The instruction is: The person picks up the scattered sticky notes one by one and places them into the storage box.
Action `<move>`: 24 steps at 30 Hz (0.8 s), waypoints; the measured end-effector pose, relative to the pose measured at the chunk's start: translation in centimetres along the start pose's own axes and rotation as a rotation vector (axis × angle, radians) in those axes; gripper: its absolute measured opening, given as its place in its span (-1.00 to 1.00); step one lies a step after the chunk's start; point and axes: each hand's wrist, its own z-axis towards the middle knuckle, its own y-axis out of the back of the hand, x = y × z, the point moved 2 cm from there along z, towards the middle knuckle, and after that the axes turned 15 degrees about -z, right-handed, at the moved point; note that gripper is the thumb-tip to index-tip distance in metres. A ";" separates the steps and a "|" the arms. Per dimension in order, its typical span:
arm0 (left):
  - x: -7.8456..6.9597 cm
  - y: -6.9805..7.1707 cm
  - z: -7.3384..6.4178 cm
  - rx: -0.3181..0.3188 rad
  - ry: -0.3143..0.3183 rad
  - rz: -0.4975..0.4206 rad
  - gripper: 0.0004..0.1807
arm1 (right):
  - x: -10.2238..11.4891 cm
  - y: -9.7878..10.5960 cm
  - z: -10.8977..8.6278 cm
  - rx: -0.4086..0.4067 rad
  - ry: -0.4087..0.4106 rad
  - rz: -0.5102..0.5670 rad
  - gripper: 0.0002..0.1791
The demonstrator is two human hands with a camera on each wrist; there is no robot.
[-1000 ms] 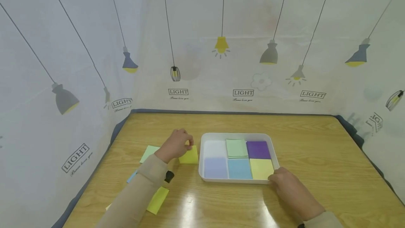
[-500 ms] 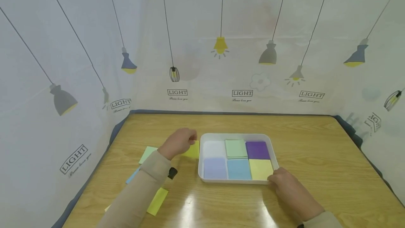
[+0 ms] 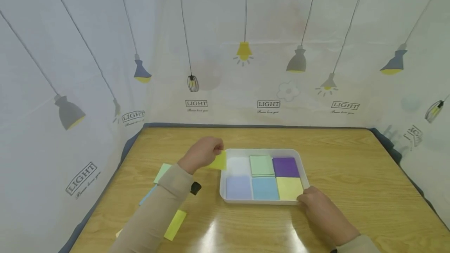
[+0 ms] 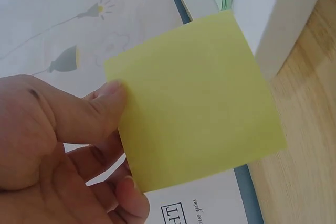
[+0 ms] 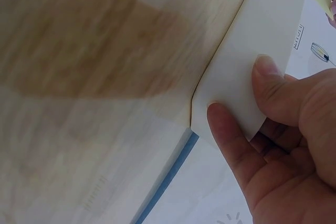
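Note:
My left hand (image 3: pixel 202 154) pinches a square yellow sticky note (image 4: pixel 199 103) by one edge, thumb on its near face. In the head view the note is raised at the left rim of a white tray (image 3: pixel 238 152), overlapping it. The right hand (image 3: pixel 325 213) grips the tray's near right corner, its thumb on the outer wall in the right wrist view. Inside the tray lie a lavender pad (image 3: pixel 239 187), a blue pad (image 3: pixel 265 188), a pale yellow pad (image 3: pixel 290 188), green notes (image 3: pixel 261 165) and a purple pad (image 3: pixel 286 167). The back left section shows bare white.
Left of the tray, loose on the wooden table (image 3: pixel 351 167), are a green note (image 3: pixel 161 173), a blue note (image 3: pixel 147 196) and a yellow note (image 3: pixel 175 225), partly behind the left sleeve. A lamp-printed sheet (image 3: pixel 225 57) encloses the table's back and sides.
The left hand has lifted the yellow note off the table and carried it right and away, to the tray's left rim. The right hand stays on the tray corner.

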 end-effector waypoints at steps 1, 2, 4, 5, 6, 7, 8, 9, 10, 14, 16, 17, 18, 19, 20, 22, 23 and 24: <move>-0.1 -0.1 0.1 0.003 -0.005 0.001 -0.90 | 0.0 0.0 0.0 0.000 -0.002 0.000 -0.78; -0.2 -0.2 0.1 0.006 -0.010 0.001 -0.89 | 0.0 0.0 0.0 0.003 -0.005 0.005 -0.78; -0.4 -0.3 0.2 0.012 -0.019 0.002 -0.89 | 0.0 0.0 0.0 0.006 -0.014 0.004 -0.77; -0.5 -0.3 0.2 0.012 -0.024 0.001 -0.89 | 0.0 0.0 0.0 0.008 -0.020 0.004 -0.75; -0.6 -0.3 0.2 0.011 -0.027 -0.001 -0.90 | 0.0 -0.1 -0.1 0.006 -0.018 0.003 -0.74; -0.7 -0.3 0.2 0.010 -0.030 -0.003 -0.90 | 0.0 -0.1 -0.1 0.006 -0.019 0.002 -0.73; -0.7 -0.3 0.2 0.009 -0.031 -0.006 -0.90 | 0.0 -0.1 -0.1 0.004 -0.017 0.001 -0.72; -0.8 -0.4 0.2 0.010 -0.029 -0.008 -0.90 | 0.0 -0.1 -0.1 0.001 -0.015 -0.003 -0.71; -0.9 -0.4 0.2 0.012 -0.027 -0.012 -0.90 | 0.0 -0.2 -0.2 0.001 -0.014 -0.005 -0.71; -1.2 -0.7 0.5 0.031 -0.018 -0.043 -0.88 | -0.1 -0.1 -0.2 0.009 -0.016 -0.019 -0.70; -1.4 -1.0 0.7 0.042 -0.009 -0.068 -0.87 | -0.1 0.0 -0.2 0.002 -0.008 -0.028 -0.70; -1.4 -1.1 0.8 0.047 -0.002 -0.079 -0.86 | 0.0 0.0 -0.2 -0.005 -0.001 -0.034 -0.71; -1.5 -1.3 1.0 0.051 0.003 -0.090 -0.86 | 0.0 0.1 -0.1 -0.013 0.009 -0.036 -0.71; -1.5 -1.5 1.1 0.055 0.009 -0.097 -0.86 | 0.0 0.1 -0.1 -0.020 0.018 -0.041 -0.71; -1.6 -1.7 1.2 0.058 0.012 -0.101 -0.86 | 0.0 0.1 0.0 -0.027 0.026 -0.043 -0.71; -1.7 -2.0 1.5 0.064 0.011 -0.100 -0.85 | 0.1 0.1 0.0 -0.031 0.030 -0.048 -0.72; -1.8 -2.2 1.6 0.066 0.012 -0.101 -0.85 | 0.1 0.1 0.0 -0.030 0.030 -0.048 -0.71; -1.9 -2.3 1.8 0.069 0.012 -0.100 -0.85 | 0.1 0.1 0.1 -0.027 0.027 -0.045 -0.71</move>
